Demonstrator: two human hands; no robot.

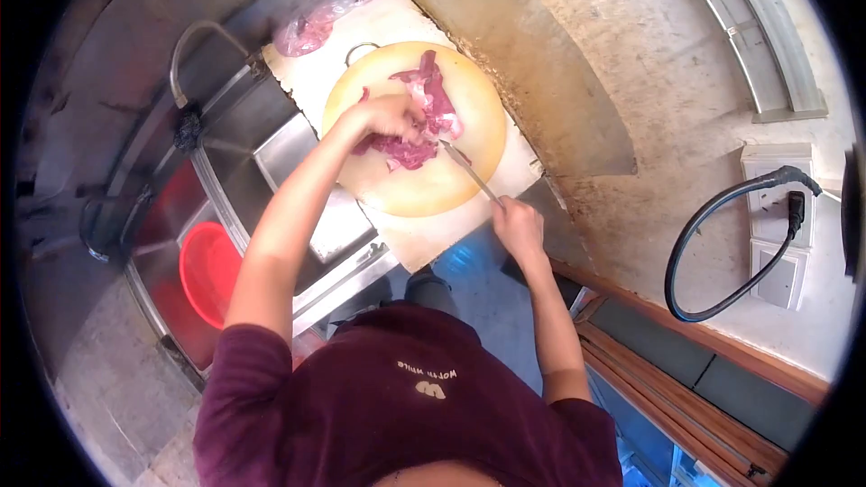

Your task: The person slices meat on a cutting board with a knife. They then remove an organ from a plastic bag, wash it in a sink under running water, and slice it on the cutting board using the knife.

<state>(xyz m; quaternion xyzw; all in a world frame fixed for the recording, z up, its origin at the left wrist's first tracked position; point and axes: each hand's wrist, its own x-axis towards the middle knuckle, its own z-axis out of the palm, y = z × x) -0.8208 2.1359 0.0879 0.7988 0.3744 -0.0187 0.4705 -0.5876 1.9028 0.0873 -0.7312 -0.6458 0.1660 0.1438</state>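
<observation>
Raw red meat (433, 95) with pale fat lies on a round yellowish cutting board (361, 185). Smaller pieces and strips are heaped at the board's middle. My left hand (394, 119) is closed over the meat from the left, its fingertips partly hidden against it. In my right hand (519, 225), at the board's lower right, is the handle of a knife (469, 169). The blade points up and left, and its tip is at the meat close to my left fingers.
Behind the board, a clear plastic bag (316, 22) holds more meat. To the left are a steel sink (271, 149), a faucet (180, 59) and a red basin (206, 275). A stained wall (622, 54) rises on the right, with a black cable (672, 275) looping from an outlet.
</observation>
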